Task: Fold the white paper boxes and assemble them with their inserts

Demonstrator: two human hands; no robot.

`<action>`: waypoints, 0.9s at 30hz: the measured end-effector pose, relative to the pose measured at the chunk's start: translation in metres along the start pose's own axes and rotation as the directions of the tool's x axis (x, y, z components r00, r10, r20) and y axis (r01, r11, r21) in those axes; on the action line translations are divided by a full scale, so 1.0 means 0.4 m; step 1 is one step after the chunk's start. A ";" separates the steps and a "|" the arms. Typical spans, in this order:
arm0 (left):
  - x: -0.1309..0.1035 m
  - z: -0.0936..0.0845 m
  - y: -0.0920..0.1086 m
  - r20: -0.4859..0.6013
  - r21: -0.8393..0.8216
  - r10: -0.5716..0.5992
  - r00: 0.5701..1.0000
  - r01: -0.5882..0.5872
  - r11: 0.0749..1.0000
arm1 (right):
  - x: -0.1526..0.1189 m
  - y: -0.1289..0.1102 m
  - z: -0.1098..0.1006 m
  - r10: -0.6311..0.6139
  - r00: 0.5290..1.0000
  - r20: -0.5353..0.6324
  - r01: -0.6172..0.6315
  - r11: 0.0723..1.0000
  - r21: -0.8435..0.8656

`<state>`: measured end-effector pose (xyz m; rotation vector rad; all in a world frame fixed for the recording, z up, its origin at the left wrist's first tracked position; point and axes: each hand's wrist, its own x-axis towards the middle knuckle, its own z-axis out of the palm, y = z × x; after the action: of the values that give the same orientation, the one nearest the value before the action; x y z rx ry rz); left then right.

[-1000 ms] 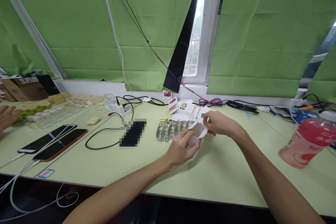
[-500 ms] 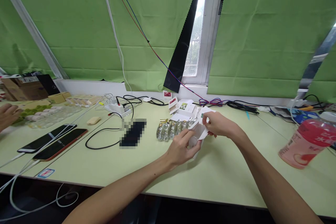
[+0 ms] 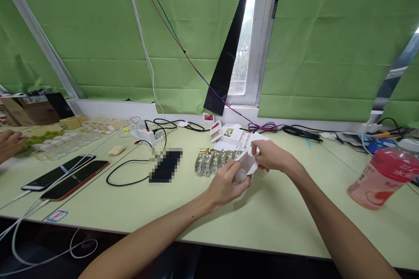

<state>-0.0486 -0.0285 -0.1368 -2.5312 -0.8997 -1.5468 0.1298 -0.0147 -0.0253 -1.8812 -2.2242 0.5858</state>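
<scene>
A small white cardboard box (image 3: 248,163) is held between my two hands above the table. My left hand (image 3: 229,181) wraps round its lower left side, thumb and fingers closed on it. From the right, my right hand (image 3: 268,155) pinches the box's upper edge or flap; its exact fingertip contact is partly hidden. A row of several small clear glass bottles (image 3: 215,162) with gold-coloured necks stands just left of the box, partly behind my left hand. Behind them lie flat white printed cartons (image 3: 229,133).
Two phones (image 3: 70,178) with white cables lie at the left, near a beige soap-like piece (image 3: 116,151). A power strip (image 3: 147,135) stands behind. A large pink bottle (image 3: 382,178) is at the right. Another person's hand (image 3: 11,144) shows by an egg-tray-like holder (image 3: 62,141).
My right hand has shifted very slightly left at the box's edge. Otherwise the box, my left hand and the bottles look almost the same.
</scene>
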 end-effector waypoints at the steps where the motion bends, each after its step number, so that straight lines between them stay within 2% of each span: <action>1: 0.000 -0.001 0.000 0.004 0.001 -0.005 1.000 0.005 1.000 | 0.001 0.000 0.001 0.001 1.000 -0.002 -0.001 1.000 0.001; 13: 0.003 -0.005 -0.002 0.049 -0.019 -0.039 0.998 0.040 0.999 | 0.007 -0.004 0.011 0.013 1.000 -0.011 -0.013 1.000 -0.021; 27: 0.005 -0.010 0.003 0.093 -0.008 -0.001 0.996 0.002 1.000 | 0.003 -0.005 0.010 0.003 0.999 -0.032 -0.005 0.999 -0.049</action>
<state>-0.0506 -0.0301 -0.1328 -2.6283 -0.9067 -1.4472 0.1263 -0.0144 -0.0283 -1.9045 -2.2350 0.5027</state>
